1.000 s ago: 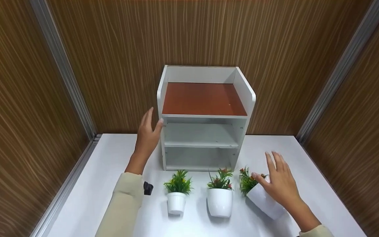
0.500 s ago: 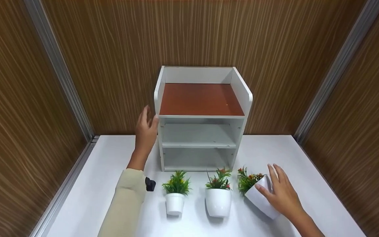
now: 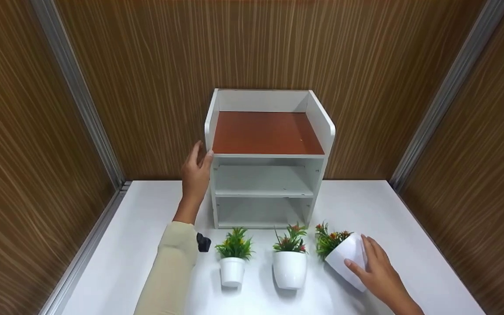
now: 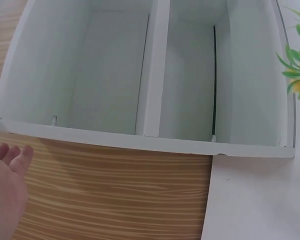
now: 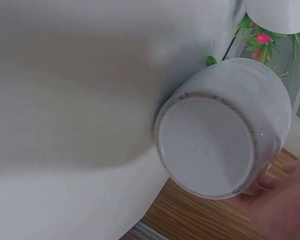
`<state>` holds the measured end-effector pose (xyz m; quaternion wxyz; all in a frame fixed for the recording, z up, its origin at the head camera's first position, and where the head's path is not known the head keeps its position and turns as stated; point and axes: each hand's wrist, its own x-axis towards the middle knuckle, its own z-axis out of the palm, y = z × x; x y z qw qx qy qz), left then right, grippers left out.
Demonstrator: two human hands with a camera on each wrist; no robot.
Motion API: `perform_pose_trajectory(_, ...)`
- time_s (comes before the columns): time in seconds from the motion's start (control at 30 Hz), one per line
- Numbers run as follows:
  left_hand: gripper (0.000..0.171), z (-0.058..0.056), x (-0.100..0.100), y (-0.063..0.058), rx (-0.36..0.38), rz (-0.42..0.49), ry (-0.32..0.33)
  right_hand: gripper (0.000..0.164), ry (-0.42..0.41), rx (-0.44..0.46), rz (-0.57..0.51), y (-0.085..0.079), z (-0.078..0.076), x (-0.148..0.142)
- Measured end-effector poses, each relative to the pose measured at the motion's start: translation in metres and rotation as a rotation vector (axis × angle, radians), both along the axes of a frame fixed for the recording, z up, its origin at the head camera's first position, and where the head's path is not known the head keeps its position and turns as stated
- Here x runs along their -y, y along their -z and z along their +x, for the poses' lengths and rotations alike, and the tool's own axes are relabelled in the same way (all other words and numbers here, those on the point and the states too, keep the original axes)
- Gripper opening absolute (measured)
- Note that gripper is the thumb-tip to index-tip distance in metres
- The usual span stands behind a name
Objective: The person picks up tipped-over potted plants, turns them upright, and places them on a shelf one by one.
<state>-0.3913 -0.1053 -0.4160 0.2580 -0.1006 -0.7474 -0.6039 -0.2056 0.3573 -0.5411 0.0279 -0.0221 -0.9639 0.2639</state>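
Head view, right fingers [image 3: 371,250] gripping tipped pot [image 3: 344,259], left fingers [image 3: 207,161] spread by shelf [image 3: 263,180], potted plants [image 3: 290,267] between

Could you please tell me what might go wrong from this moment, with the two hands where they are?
First, the right pot is tipped with its base off upright, so it might roll or slip from the right hand; I cannot tell how firm the hold is. Second, its neighbour, the middle pot, could be bumped if it swings left. Third, the left hand is close beside the shelf and might nudge it.
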Motion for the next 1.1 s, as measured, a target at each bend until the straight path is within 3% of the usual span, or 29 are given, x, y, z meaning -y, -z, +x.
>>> perform_pose_trajectory(0.33, 0.057, -0.003, -0.009, 0.001, -0.078, -0.003, -0.052, 0.118, 0.033, 0.136, -0.02, 0.003, 0.004, -0.007)
perform_pose_trajectory(0.67, 0.052, -0.005, -0.017, -0.001, -0.097, 0.021, -0.105, 0.119, 0.017, 0.019, 0.001, 0.006, 0.005, -0.011)
perform_pose_trajectory(1.1, 0.047, -0.007, -0.018, -0.003, -0.114, 0.036, -0.161, 0.128, 0.084, 0.086, 0.009, 0.007, -0.001, -0.006)
